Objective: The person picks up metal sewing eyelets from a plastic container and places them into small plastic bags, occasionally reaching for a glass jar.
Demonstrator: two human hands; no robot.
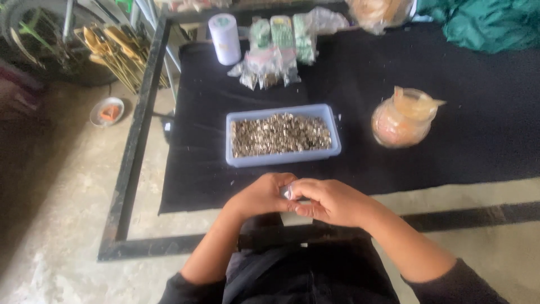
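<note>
My left hand (261,196) and my right hand (329,201) meet just in front of me, fingertips pressed together around a small shiny silver piece (288,192). Both hands pinch it; most of it is hidden by my fingers. Right behind my hands lies a pale blue rectangular tray (282,159) filled with several small silvery-brown pieces, resting on a black cloth (360,84).
A bulging clear bag (402,118) of orange stuff sits right of the tray. Behind it are a white cylindrical tin (224,38) and several small packets (275,53). A green cloth (489,22) lies at the back right. A black frame (135,146) borders the cloth on the left.
</note>
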